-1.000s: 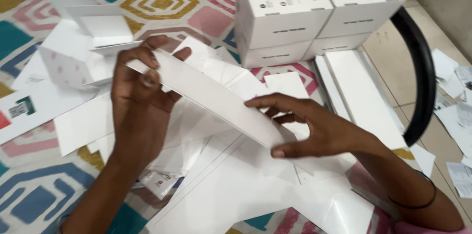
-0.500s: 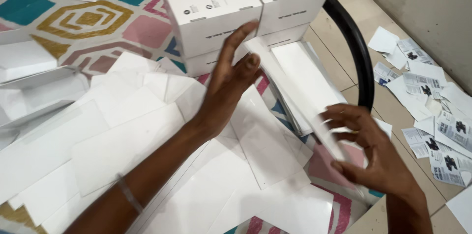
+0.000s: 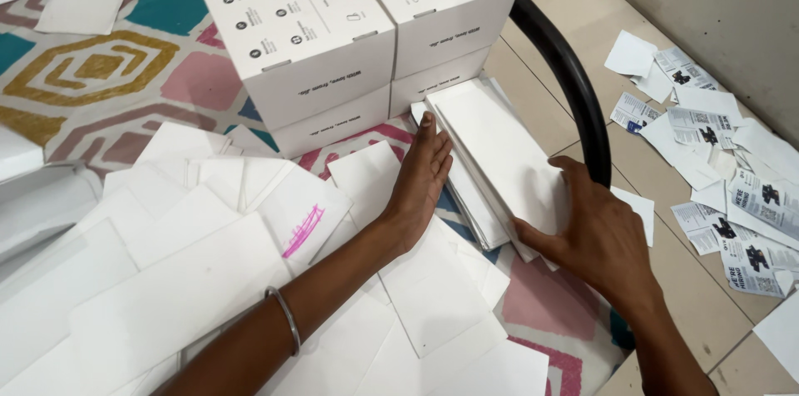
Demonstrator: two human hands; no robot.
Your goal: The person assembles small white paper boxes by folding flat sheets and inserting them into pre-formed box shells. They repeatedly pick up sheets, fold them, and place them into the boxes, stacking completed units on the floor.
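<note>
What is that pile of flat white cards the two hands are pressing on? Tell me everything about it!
The stack of flat white cards looks like plain, unprinted cardboard pieces, long and rectangular, piled with edges slightly uneven. It lies flat on the patterned mat, angled diagonally, its far end next to the white boxes. The left hand lies flat along its left edge, and the right hand lies on its near end. A curved black bar runs close by its right side.
</note>
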